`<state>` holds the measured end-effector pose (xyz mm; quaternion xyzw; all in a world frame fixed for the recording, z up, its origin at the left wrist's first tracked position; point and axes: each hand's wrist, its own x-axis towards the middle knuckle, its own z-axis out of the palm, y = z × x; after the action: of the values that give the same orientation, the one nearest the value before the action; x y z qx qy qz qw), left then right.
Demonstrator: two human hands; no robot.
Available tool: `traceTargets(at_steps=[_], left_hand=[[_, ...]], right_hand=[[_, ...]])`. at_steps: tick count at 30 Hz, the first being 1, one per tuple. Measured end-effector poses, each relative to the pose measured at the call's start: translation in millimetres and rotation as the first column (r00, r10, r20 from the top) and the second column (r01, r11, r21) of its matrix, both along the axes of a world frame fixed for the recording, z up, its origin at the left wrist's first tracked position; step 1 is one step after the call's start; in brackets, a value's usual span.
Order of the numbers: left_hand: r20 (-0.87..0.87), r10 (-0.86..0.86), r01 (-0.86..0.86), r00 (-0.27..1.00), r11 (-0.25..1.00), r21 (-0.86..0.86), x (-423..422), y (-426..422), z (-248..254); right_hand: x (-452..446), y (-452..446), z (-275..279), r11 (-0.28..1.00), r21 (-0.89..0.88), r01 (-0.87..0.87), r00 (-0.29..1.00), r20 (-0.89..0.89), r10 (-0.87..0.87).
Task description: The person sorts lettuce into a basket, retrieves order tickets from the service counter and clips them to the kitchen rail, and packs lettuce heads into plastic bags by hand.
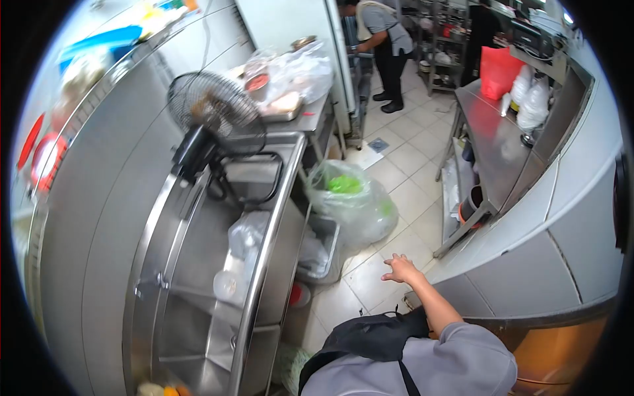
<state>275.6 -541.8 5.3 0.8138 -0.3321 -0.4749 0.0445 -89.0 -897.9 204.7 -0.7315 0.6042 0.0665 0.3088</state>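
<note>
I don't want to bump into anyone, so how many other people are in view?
2. A person in grey bends beside the tall white unit; a person in black stands right of the metal rack. Others may be hidden.

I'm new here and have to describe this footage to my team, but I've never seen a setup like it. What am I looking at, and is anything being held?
There is no machine here: a person works bare-handed, wearing a camera on the head. This single picture comes from it, looking forward and down, so their own body fills the bottom edge.

Their right hand reaches out over the tiled floor with fingers spread and holds nothing that can be seen. The left hand is out of view.

To the left is a steel sink with a clear plastic bag in it and a black fan at its far end. A large clear bag with something green inside sits on the floor. The metal counter at right bears a red bag. A co-worker stands farther back.
</note>
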Motion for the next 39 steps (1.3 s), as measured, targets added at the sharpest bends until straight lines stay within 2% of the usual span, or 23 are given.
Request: traceTargets(at_steps=[3, 5, 6, 7, 9, 10, 11, 13, 15, 17, 18, 19, 20, 21, 23, 25, 26, 28, 30, 31, 33, 35, 39], left_hand=[[0.02, -0.106, 0.107, 0.994, 0.991, -0.078, 13, -78, -1], [0.084, -0.242, 0.254, 0.967, 0.949, -0.189, 22, -133, -8], [0.155, -0.343, 0.374, 0.926, 0.888, -0.266, 29, -164, -10], [0.275, -0.453, 0.527, 0.848, 0.778, -0.342, 35, -197, -17], [0.473, -0.497, 0.684, 0.727, 0.58, -0.442, 48, -267, -32], [-0.182, -0.052, -0.023, 0.982, 0.922, -0.387, 42, -299, -25], [-0.354, -0.079, -0.129, 0.932, 0.839, -0.528, 37, -339, -14], [-0.475, -0.109, -0.188, 0.873, 0.824, -0.534, 22, -409, 2], [-0.369, -0.094, -0.04, 0.925, 0.94, -0.339, 7, -491, 8], [-0.397, -0.126, 0.015, 0.909, 0.963, -0.27, -19, -561, 6], [-0.409, -0.136, 0.042, 0.902, 0.972, -0.232, -30, -590, 2], [-0.264, -0.319, 0.255, 0.91, 0.934, -0.251, -45, -619, 7], [-0.264, -0.363, 0.295, 0.893, 0.918, -0.265, -64, -649, 8], [-0.265, -0.401, 0.329, 0.877, 0.902, -0.278, -84, -675, 8], [-0.243, -0.491, 0.4, 0.836, 0.85, -0.342, -119, -719, 2], [-0.259, -0.454, 0.361, 0.852, 0.87, -0.336, -161, -760, -3], [-0.268, -0.42, 0.33, 0.867, 0.887, -0.324, -177, -768, -4], [-0.353, -0.296, 0.204, 0.888, 0.94, -0.275, -214, -786, 3], [-0.405, -0.194, 0.109, 0.894, 0.969, -0.222, -240, -794, 1], [-0.37, -0.171, 0.133, 0.913, 0.983, -0.125, -250, -797, 9], [-0.358, -0.116, 0.095, 0.927, 0.993, -0.077, -259, -794, 12], [-0.384, -0.039, 0.026, 0.922, 0.999, -0.041, -270, -801, 16], [-0.241, -0.213, 0.206, 0.947, 0.977, -0.056, -278, -819, 20]], right_hand=[[-21, -47, -13, 0.98, 0.029, 0.197, 0.976, 0.09, -0.199], [-30, -77, -12, 0.951, 0.002, 0.31, 0.945, 0.104, -0.309], [-37, -95, -9, 0.934, -0.03, 0.355, 0.926, 0.148, -0.347], [-46, -111, -5, 0.914, -0.062, 0.402, 0.904, 0.188, -0.385], [-62, -125, 2, 0.867, -0.089, 0.491, 0.861, 0.203, -0.467], [-71, -139, 13, 0.837, -0.106, 0.536, 0.837, 0.195, -0.511], [-85, -156, 25, 0.803, -0.141, 0.579, 0.813, 0.185, -0.553], [-112, -170, 40, 0.757, -0.18, 0.628, 0.777, 0.203, -0.596], [-141, -183, 49, 0.706, -0.209, 0.677, 0.734, 0.269, -0.624], [-171, -191, 55, 0.651, -0.212, 0.729, 0.675, 0.383, -0.631], [-184, -195, 62, 0.627, -0.15, 0.764, 0.626, 0.41, -0.664], [-194, -200, 81, 0.604, -0.087, 0.792, 0.576, 0.436, -0.692], [-205, -208, 90, 0.582, -0.023, 0.813, 0.525, 0.46, -0.715], [-217, -215, 86, 0.527, -0.064, 0.848, 0.461, 0.58, -0.671], [-258, -236, 62, 0.407, 0.112, 0.906, 0.24, 0.657, -0.714], [-290, -288, 61, 0.324, -0.128, 0.937, 0.266, 0.862, -0.432], [-305, -307, 63, 0.278, -0.052, 0.959, 0.183, 0.864, -0.47], [-334, -360, 106, 0.183, 0.076, 0.98, 0.027, 0.862, -0.507], [-370, -426, 114, 0.205, -0.009, 0.979, 0.104, 0.882, -0.459], [-378, -449, 111, 0.213, -0.027, 0.977, 0.123, 0.884, -0.45], [-392, -492, 102, 0.216, -0.044, 0.975, 0.144, 0.87, -0.472], [-402, -535, 103, 0.288, -0.034, 0.957, 0.164, 0.883, -0.44], [-411, -602, 97, 0.41, 0.027, 0.912, 0.172, 0.881, -0.44]])
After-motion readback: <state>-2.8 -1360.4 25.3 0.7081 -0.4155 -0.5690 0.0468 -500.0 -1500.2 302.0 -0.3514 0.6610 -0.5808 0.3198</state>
